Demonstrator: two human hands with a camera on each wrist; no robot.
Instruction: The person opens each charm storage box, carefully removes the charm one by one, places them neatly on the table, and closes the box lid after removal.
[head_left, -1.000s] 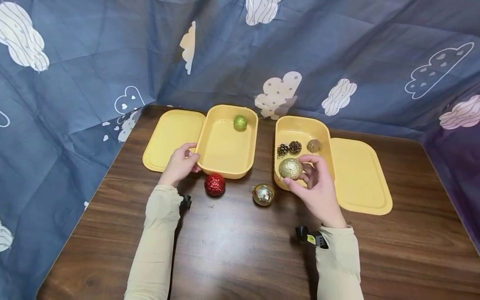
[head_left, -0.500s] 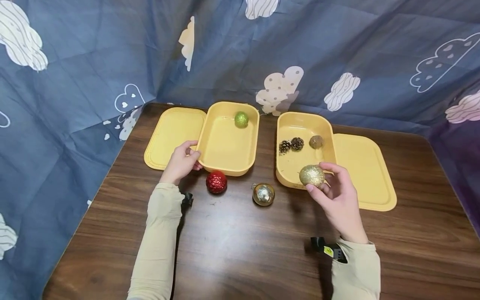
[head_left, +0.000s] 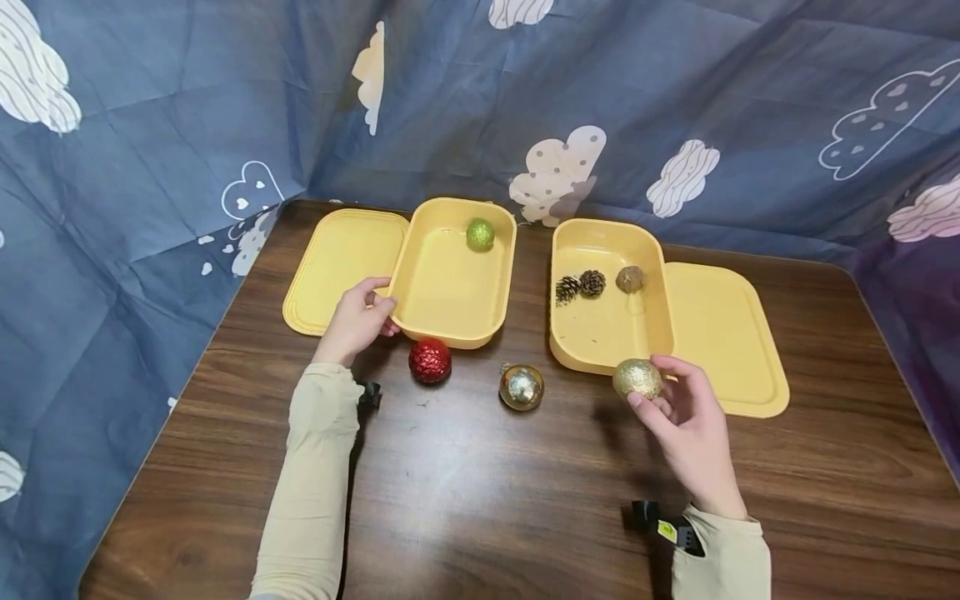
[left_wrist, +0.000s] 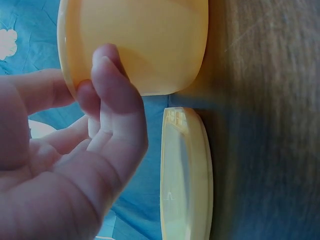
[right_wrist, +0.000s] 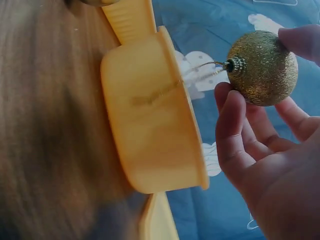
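Observation:
My right hand [head_left: 693,437] pinches a gold glitter bauble [head_left: 637,379] between thumb and fingers, just in front of the right yellow box [head_left: 592,362]. In the right wrist view the gold bauble [right_wrist: 265,67] shows its metal cap and a thin hanging loop. My left hand [head_left: 354,321] grips the near-left rim of the left yellow box [head_left: 452,335], its fingers bent over the wall in the left wrist view. A green glitter bauble [head_left: 480,235] lies in that box's far right corner. Two pinecones [head_left: 592,284] and a brown ball [head_left: 630,279] lie in the right box.
On the wooden table [head_left: 480,508], a red bauble [head_left: 431,361] sits by the left box's near edge, with a shiny gold bauble [head_left: 521,387] to its right. Yellow lids [head_left: 345,258] flank both boxes. A blue cloud-patterned cloth [head_left: 450,100] hangs behind.
My right hand has carried the gold glitter bauble from over the right box toward the right and nearer to me, past its near rim. The left hand keeps its hold on the left box.

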